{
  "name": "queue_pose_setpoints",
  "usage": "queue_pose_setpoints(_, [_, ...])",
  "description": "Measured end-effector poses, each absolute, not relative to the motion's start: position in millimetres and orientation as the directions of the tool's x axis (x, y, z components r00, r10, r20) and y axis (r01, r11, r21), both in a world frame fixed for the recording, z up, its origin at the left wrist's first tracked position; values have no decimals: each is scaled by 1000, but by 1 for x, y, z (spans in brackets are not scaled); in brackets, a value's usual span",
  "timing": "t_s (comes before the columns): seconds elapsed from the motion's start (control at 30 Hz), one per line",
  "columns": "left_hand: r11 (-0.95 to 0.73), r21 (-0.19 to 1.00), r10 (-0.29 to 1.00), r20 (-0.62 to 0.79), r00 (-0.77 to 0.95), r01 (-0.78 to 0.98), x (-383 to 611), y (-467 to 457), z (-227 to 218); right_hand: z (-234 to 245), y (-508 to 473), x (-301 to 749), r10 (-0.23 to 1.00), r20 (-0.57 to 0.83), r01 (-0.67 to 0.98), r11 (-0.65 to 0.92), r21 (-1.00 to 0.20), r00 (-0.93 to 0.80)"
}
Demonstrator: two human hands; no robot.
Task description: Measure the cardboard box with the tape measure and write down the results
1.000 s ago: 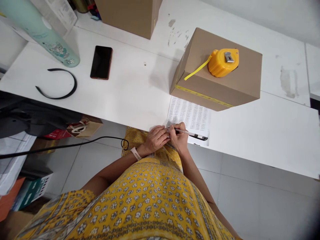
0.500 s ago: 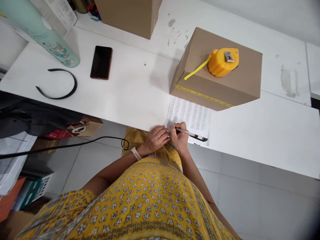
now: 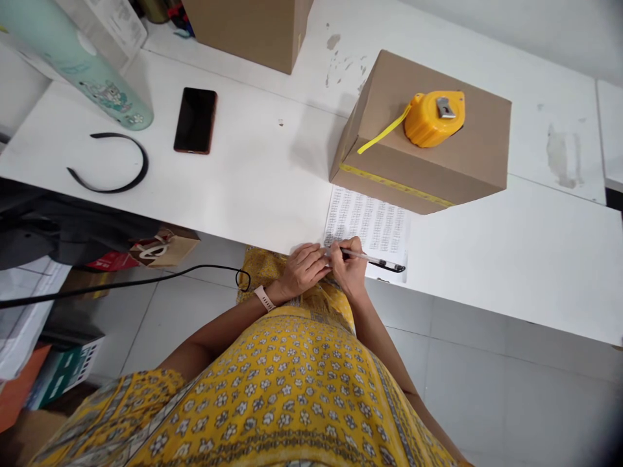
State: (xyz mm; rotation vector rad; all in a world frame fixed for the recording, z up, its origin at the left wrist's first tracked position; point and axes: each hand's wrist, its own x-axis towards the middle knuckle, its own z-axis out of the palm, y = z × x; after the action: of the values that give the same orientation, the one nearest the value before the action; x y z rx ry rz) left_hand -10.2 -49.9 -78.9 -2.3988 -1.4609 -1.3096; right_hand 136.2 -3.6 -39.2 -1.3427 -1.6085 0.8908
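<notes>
My right hand (image 3: 349, 266) grips a pen (image 3: 374, 261) with its tip on a printed sheet (image 3: 372, 227) full of small rows of figures, at the near edge of the white table (image 3: 253, 175). My left hand (image 3: 304, 269), a pale watch on its wrist, lies with curled fingers on the sheet's near left corner, touching the right hand. Just beyond the sheet stands a cardboard box (image 3: 467, 162). A yellow tape measure (image 3: 435, 118) rests on top of it, its tape pulled out and running along the box's front edge.
A black phone (image 3: 195, 120) lies face up at the left. A black curved band (image 3: 111, 162) and a mint green bottle (image 3: 73, 58) are further left. A second cardboard box (image 3: 248, 29) stands at the back. A black cable (image 3: 121, 282) hangs below the table edge.
Nothing has visibly changed apart from a slight shift of the camera; both hands stay at the sheet.
</notes>
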Motion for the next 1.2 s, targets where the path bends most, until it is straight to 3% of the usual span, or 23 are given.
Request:
queue_pose_setpoints(0.37, [-550,423,744,640,192,721,-10,-51,-83,-37,-5,135,984,170,398,178,-900,-56])
queue_pose_setpoints(0.6, [-563,360,694,694,189,744,-9,-50,-79,-39,-5,136,985,165,408,172,-897,-52])
queue_pose_setpoints(1.2, [-530,328,721,659,212,782,-9,-50,-78,-41,-5,137,989,146,369,148,-918,-34])
